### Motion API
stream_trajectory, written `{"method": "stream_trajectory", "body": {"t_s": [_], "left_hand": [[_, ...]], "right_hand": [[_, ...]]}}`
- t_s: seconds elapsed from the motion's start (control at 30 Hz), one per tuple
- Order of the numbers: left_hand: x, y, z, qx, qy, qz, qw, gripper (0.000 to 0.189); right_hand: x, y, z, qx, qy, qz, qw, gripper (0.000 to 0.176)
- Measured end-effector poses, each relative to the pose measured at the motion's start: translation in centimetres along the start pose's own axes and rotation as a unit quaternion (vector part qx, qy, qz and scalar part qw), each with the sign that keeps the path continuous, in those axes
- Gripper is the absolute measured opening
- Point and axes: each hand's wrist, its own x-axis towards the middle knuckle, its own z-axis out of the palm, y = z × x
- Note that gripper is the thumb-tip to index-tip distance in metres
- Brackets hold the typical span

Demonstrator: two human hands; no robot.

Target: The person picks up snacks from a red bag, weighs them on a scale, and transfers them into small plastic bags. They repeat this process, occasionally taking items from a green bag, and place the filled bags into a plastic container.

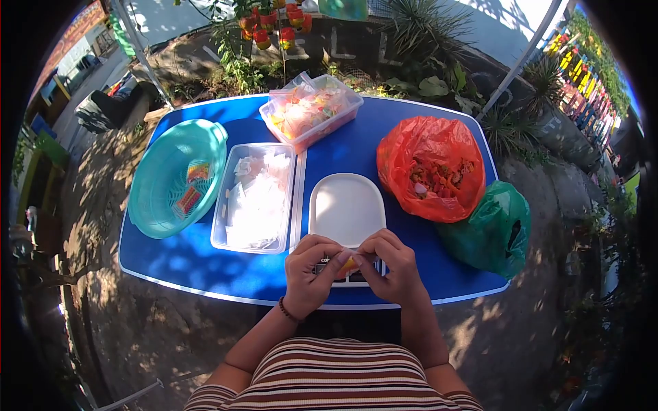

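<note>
Between the fingertips of my left hand (pixel 310 275) and my right hand (pixel 392 268) is a small clear plastic packet (pixel 347 266) with something orange-red in it. Both hands pinch its top edge, and the fingers partly cover it. They are over the front of a white kitchen scale (pixel 347 205), whose buttons and display are mostly hidden. Left of the scale stands a clear tub (pixel 290 236) full of small white and clear plastic bags. A red plastic bag (pixel 401 195) to the right gapes around a reddish, crumbly mass of small pieces.
On the blue table (pixel 271 281), a turquoise basket (pixel 147 192) at the left holds two filled colorful packets (pixel 188 200). Another plastic tub (pixel 325 127) at the back is heaped with filled packets. A green plastic bag (pixel 493 240) lies at the right edge. Plants (pixel 425 34) grow behind.
</note>
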Motion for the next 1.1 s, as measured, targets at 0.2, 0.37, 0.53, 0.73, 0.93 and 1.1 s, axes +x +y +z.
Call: {"method": "stream_trajectory", "body": {"t_s": [0.2,0.37,0.53,0.73,0.93,1.1], "left_hand": [[0.4,0.3,-0.2,-0.003,-0.024,-0.001,1.0,0.01],[0.4,-0.1,0.0,0.026,-0.032,0.016,0.999,0.009],[0.1,-0.5,0.3,-0.009,-0.055,-0.005,0.998,0.011],[0.7,0.0,0.1,-0.02,-0.071,-0.024,0.997,0.015],[0.0,-1.1,0.0,-0.065,-0.073,-0.083,0.992,0.02],[0.3,0.0,-0.9,-0.036,-0.114,-0.044,0.992,0.026]], "right_hand": [[-0.1,0.3,-0.9,-0.082,-0.021,-0.027,0.996,0.01],[-0.3,-0.4,-0.8,-0.041,-0.036,0.02,0.998,0.009],[-0.3,-0.3,-1.2,-0.055,-0.028,0.013,0.998,0.009],[-0.8,0.1,-1.5,-0.011,0.018,0.065,0.998,0.007],[-1.1,0.4,-1.6,0.009,0.008,0.072,0.997,0.009],[-0.8,0.4,-1.2,0.017,0.029,0.068,0.997,0.009]]}}
